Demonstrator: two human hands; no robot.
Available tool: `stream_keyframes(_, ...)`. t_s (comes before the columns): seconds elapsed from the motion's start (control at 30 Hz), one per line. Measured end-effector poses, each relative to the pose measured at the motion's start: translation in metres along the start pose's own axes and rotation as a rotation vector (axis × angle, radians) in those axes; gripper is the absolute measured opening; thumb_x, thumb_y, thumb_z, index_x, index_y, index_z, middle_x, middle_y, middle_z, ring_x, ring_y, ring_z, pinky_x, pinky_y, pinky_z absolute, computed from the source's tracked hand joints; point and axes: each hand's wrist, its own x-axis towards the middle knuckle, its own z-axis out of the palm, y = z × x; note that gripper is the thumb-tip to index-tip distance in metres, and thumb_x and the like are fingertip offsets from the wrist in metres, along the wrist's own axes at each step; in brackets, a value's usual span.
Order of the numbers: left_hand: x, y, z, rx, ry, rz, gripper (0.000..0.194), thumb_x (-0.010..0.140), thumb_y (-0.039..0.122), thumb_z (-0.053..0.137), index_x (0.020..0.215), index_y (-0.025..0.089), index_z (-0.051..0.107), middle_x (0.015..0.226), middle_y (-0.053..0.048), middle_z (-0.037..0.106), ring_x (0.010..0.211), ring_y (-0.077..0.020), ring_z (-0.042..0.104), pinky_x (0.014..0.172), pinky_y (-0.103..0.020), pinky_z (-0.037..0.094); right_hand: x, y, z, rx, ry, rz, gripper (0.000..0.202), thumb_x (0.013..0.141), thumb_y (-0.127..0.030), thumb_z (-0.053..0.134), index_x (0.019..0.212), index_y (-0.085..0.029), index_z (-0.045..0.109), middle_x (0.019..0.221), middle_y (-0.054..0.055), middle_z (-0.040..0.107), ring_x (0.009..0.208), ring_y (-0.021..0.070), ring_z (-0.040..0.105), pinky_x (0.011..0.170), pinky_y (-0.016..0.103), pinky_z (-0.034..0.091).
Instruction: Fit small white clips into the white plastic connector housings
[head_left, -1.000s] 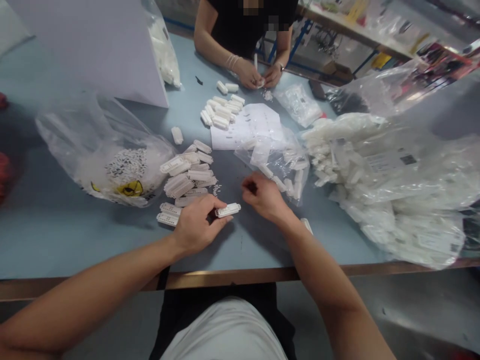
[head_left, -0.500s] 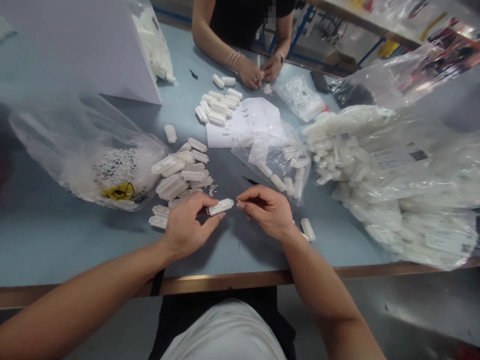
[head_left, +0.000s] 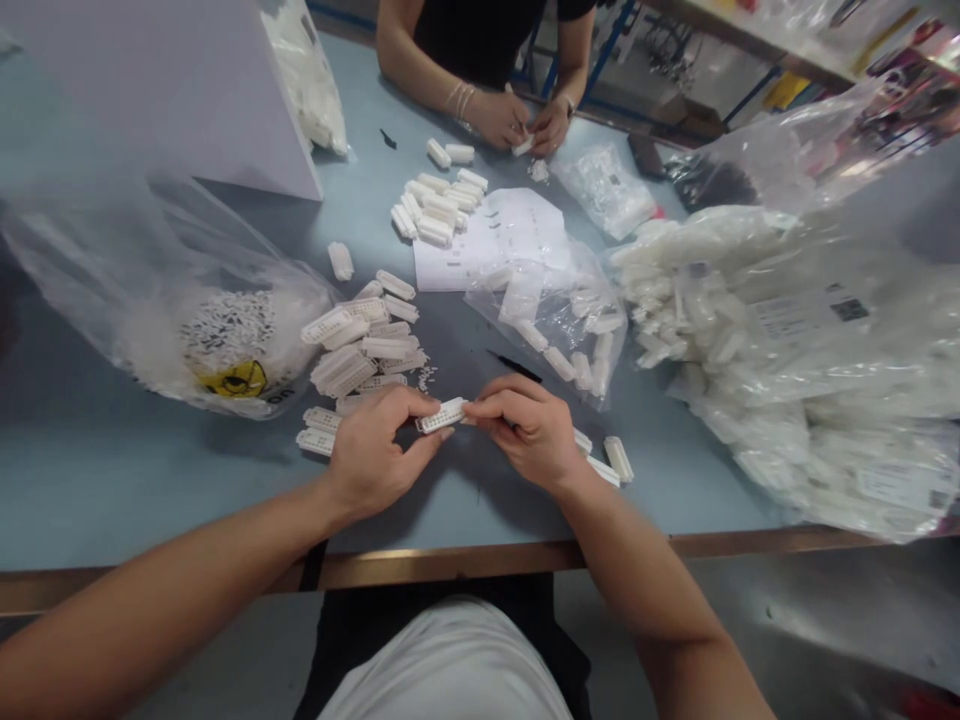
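Note:
Between the thumb and fingers of my left hand (head_left: 379, 445) is a white connector housing (head_left: 441, 415) with rows of small holes, held just above the table. My right hand (head_left: 529, 430) is closed in a pinch at the housing's right end; whatever its fingertips hold is too small and hidden to name. A pile of similar white housings (head_left: 349, 370) lies beyond my left hand, with tiny white pins (head_left: 426, 376) scattered beside it. A few more housings (head_left: 618, 458) rest to the right of my right wrist. A thin black tool (head_left: 516, 366) lies just beyond my right hand.
A clear bag of tiny white pieces (head_left: 229, 325) stands at left. Large bags of white parts (head_left: 795, 330) fill the right side. A smaller bag (head_left: 592, 300) overlaps a paper sheet (head_left: 439, 275). Across the table, a co-worker's hands (head_left: 517, 125) handle a white part.
My right hand has moved left, closing the gap so its fingertips meet the housing's end. The black tool shows more fully. The co-worker's hands have shifted around their white part.

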Motion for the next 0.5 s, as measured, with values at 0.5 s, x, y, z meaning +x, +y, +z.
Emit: stream_keyframes(0.5, 0.0021, 0.0045, -0.0017, -0.184, 0.011, -0.223, 0.025, 0.078, 0.040, 0.077, 0.091, 0.020, 0.067, 0.079, 0.001, 0.074, 0.066, -0.0144, 0.068, 0.057, -0.023, 0.053, 0.0024, 0.0029, -0.0060, -0.070, 0.008, -0.251, 0.027, 0.093, -0.011, 0.060, 0.115, -0.024, 0.069, 0.095, 0.006, 0.071, 0.086, 0.0160, 0.066, 0.077, 0.030, 0.058)
